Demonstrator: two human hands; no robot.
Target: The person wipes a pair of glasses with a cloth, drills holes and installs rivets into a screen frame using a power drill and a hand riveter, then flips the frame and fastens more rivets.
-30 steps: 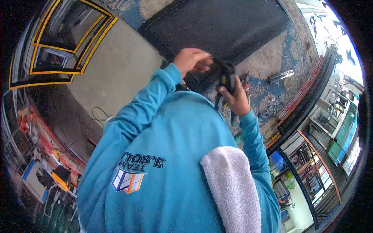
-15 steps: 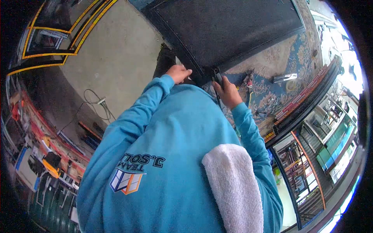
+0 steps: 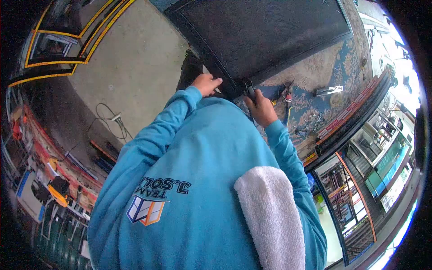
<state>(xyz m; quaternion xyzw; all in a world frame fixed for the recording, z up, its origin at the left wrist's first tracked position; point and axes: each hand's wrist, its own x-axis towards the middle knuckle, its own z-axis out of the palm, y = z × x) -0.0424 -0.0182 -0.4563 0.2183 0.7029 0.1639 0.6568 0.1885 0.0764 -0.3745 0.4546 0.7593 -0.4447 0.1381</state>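
A large dark framed panel (image 3: 265,36) lies on the patterned carpet. At its near corner my right hand (image 3: 262,108) is wrapped round a dark hand tool (image 3: 249,88), whose tip meets the corner. My left hand (image 3: 207,85) is beside the panel's near left edge, fingers drawn together; whatever they hold, if anything, is too small to make out. Right of the tool, a red-handled tool (image 3: 288,95) rests on the carpet.
A silver and black object (image 3: 329,91) lies on the carpet (image 3: 315,112). Long stacked strips (image 3: 355,105) run along the right. Yellow-edged frames (image 3: 56,64) stand at the upper left, and a cable (image 3: 108,119) lies on the floor.
My hands have parted and come down to the panel's near corner. The dark tool, earlier held up between them, is now at the corner in my right hand.
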